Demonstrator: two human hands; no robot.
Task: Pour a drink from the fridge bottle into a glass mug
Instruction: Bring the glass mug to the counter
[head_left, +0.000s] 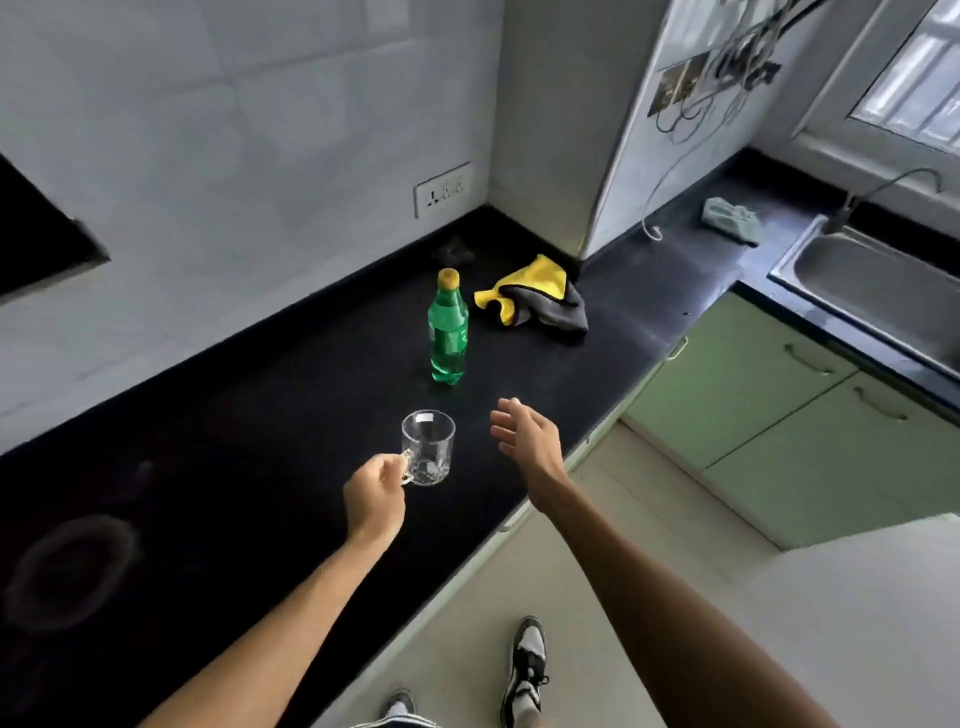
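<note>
A green plastic bottle (448, 332) with a yellow cap stands upright on the black counter (234, 441), cap on. In front of it is a clear glass mug (430, 447), empty, upright on the counter. My left hand (375, 496) grips the mug's handle from the left. To the right of the mug, my right hand (527, 435) hovers with its fingers spread and nothing in it, a short way below the bottle and apart from it.
A yellow and grey cloth (535, 299) lies bunched just right of the bottle. Farther right are a blue-grey rag (730, 218), a steel sink (878, 291) with a tap, and green cabinet doors (779, 410). A wall socket (441, 189) sits behind the counter.
</note>
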